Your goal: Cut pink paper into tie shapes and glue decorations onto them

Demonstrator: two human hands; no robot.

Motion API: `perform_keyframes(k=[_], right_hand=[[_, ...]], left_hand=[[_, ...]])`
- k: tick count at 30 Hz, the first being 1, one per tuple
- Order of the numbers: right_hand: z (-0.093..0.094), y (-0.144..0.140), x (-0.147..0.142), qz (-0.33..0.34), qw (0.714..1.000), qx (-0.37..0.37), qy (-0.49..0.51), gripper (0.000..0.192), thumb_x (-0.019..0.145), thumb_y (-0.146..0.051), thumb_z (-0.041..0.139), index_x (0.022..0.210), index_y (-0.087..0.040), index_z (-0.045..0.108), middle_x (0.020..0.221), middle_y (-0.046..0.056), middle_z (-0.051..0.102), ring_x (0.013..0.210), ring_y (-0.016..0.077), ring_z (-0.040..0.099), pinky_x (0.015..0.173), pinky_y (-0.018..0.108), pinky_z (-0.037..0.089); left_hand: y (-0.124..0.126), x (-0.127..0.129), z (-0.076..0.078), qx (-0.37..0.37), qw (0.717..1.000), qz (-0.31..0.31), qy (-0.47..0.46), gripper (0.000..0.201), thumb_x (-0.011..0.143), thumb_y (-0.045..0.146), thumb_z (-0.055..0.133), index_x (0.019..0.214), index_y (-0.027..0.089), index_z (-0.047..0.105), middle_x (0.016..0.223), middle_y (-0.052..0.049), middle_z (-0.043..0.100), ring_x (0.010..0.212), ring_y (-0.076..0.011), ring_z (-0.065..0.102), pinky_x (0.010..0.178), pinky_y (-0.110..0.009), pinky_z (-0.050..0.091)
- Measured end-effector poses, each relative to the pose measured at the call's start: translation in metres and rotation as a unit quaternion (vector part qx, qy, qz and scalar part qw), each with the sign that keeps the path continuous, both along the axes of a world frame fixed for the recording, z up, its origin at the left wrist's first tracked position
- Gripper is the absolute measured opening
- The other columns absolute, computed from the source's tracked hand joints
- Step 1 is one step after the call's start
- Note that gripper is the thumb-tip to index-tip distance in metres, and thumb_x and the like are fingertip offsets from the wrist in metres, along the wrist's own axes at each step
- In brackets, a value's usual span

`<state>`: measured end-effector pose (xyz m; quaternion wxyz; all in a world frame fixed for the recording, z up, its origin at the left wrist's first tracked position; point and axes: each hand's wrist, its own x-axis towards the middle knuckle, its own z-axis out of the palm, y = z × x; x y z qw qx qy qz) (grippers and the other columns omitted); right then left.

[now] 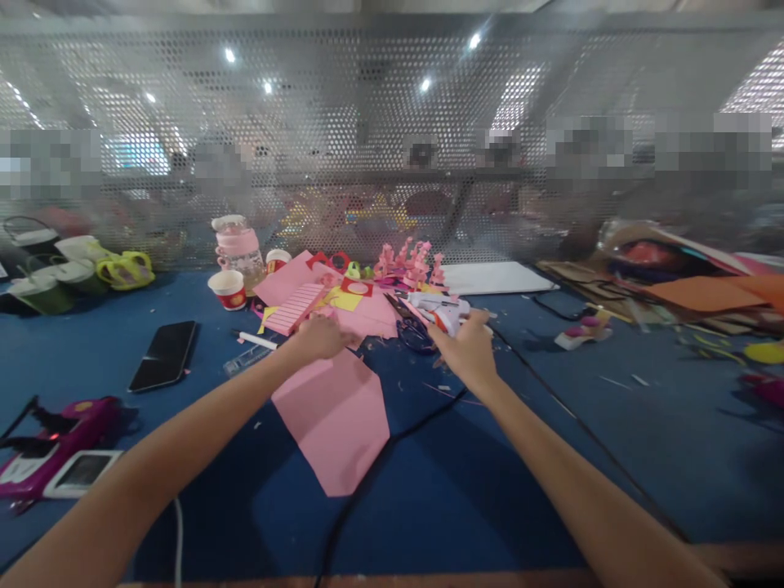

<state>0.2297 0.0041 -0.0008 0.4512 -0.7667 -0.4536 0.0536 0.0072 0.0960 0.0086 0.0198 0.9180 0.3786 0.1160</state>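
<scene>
My left hand [322, 338] reaches over a heap of pink craft paper [371, 317], fingers bent together; what they hold, if anything, is hidden. A many-sided pink sheet [340, 416] lies flat just below that hand. My right hand [470, 349] is closed on a white glue gun [446, 307] with orange parts, its nozzle end pointing left. Dark-handled scissors [417, 335] lie beside the glue gun. Behind the heap stand pink paper flower shapes [412, 260]. A striped pink piece [297, 309] and a white pen [257, 339] are left of my left hand.
Paper cups [228, 290] and a pink-lidded bottle [238, 245] stand back left. A phone [162, 356] and purple power strip [79, 433] lie left. Black cable [422, 420] crosses the blue table. Orange paper [704, 292] and cardboard lie right, before a perforated metal screen [343, 106].
</scene>
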Motion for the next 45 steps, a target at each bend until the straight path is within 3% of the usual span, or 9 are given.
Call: perform_keyframes(k=[9, 13, 16, 22, 26, 29, 32, 37, 45], right_hand=[[-0.002, 0.001, 0.0, 0.008, 1.0, -0.006, -0.003, 0.054, 0.056, -0.049, 0.051, 0.095, -0.016, 0.034, 0.08, 0.015, 0.059, 0.081, 0.0319, 0.057, 0.068, 0.041, 0.045], [-0.001, 0.001, -0.002, 0.011, 1.0, -0.011, -0.003, 0.056, 0.056, -0.05, 0.05, 0.095, -0.014, 0.034, 0.081, 0.016, 0.059, 0.081, 0.0322, 0.057, 0.069, 0.041, 0.045], [-0.002, 0.001, -0.002, 0.013, 1.0, -0.003, 0.004, 0.055, 0.055, -0.05, 0.051, 0.095, -0.015, 0.035, 0.079, 0.014, 0.059, 0.081, 0.0315, 0.057, 0.069, 0.041, 0.045], [-0.003, 0.0, -0.003, 0.027, 1.0, -0.011, 0.01, 0.055, 0.055, -0.052, 0.05, 0.094, -0.015, 0.036, 0.08, 0.015, 0.059, 0.079, 0.0313, 0.057, 0.068, 0.04, 0.045], [-0.005, 0.0, -0.003, 0.023, 1.0, 0.007, 0.017, 0.054, 0.055, -0.05, 0.052, 0.093, -0.016, 0.037, 0.073, 0.01, 0.058, 0.073, 0.0287, 0.057, 0.063, 0.038, 0.045], [-0.007, 0.0, -0.002, 0.017, 1.0, 0.005, 0.022, 0.055, 0.054, -0.05, 0.054, 0.094, -0.016, 0.038, 0.071, 0.009, 0.058, 0.069, 0.0272, 0.056, 0.061, 0.037, 0.044], [-0.009, 0.0, -0.002, 0.014, 0.999, -0.008, 0.03, 0.057, 0.054, -0.051, 0.054, 0.095, -0.015, 0.039, 0.072, 0.01, 0.058, 0.07, 0.0277, 0.057, 0.063, 0.038, 0.045], [-0.014, 0.003, 0.0, 0.006, 0.999, 0.013, 0.039, 0.055, 0.055, -0.049, 0.056, 0.095, -0.015, 0.04, 0.07, 0.008, 0.058, 0.068, 0.0261, 0.058, 0.059, 0.036, 0.045], [-0.02, 0.007, 0.002, 0.033, 0.997, 0.027, 0.061, 0.055, 0.057, -0.048, 0.057, 0.098, -0.014, 0.041, 0.06, 0.003, 0.056, 0.055, 0.0229, 0.056, 0.052, 0.034, 0.045]], left_hand=[[-0.015, 0.003, -0.006, 0.039, 0.991, 0.022, 0.126, 0.024, 0.076, 0.007, 0.039, 0.086, 0.007, 0.061, 0.088, -0.019, 0.062, 0.09, -0.0279, 0.057, 0.075, -0.04, 0.041], [-0.008, -0.001, 0.006, 0.051, 0.989, 0.024, 0.135, 0.025, 0.075, 0.003, 0.037, 0.088, 0.004, 0.058, 0.094, -0.021, 0.06, 0.095, -0.0282, 0.054, 0.08, -0.04, 0.041], [-0.009, -0.005, 0.022, 0.031, 0.999, 0.024, 0.036, 0.021, 0.077, 0.005, 0.036, 0.081, 0.009, 0.056, 0.089, -0.015, 0.06, 0.09, -0.0227, 0.055, 0.08, -0.036, 0.041], [-0.04, -0.02, 0.034, -0.196, 0.963, 0.033, -0.183, 0.031, 0.086, 0.028, 0.028, 0.06, 0.017, 0.041, 0.051, 0.002, 0.044, 0.046, -0.009, 0.042, 0.047, -0.021, 0.038], [-0.066, -0.034, 0.023, -0.386, 0.87, 0.039, -0.305, 0.034, 0.082, 0.041, 0.04, 0.058, 0.016, 0.041, 0.049, 0.005, 0.038, 0.04, -0.0049, 0.034, 0.038, -0.017, 0.027], [-0.073, -0.041, 0.015, -0.44, 0.833, 0.071, -0.327, 0.036, 0.081, 0.04, 0.043, 0.054, 0.016, 0.038, 0.045, 0.006, 0.035, 0.037, -0.0039, 0.031, 0.036, -0.017, 0.023], [-0.067, -0.042, 0.011, -0.444, 0.829, 0.123, -0.317, 0.038, 0.083, 0.034, 0.04, 0.049, 0.017, 0.035, 0.041, 0.006, 0.032, 0.034, -0.004, 0.028, 0.035, -0.018, 0.022], [-0.033, -0.033, 0.018, -0.335, 0.879, 0.141, -0.309, 0.038, 0.082, 0.027, 0.043, 0.046, 0.016, 0.038, 0.038, 0.006, 0.035, 0.034, -0.0043, 0.03, 0.037, -0.018, 0.021], [0.003, -0.026, 0.029, -0.378, 0.863, 0.058, -0.331, 0.028, 0.076, 0.032, 0.056, 0.057, 0.014, 0.046, 0.047, 0.005, 0.047, 0.04, -0.0034, 0.043, 0.04, -0.015, 0.032]])
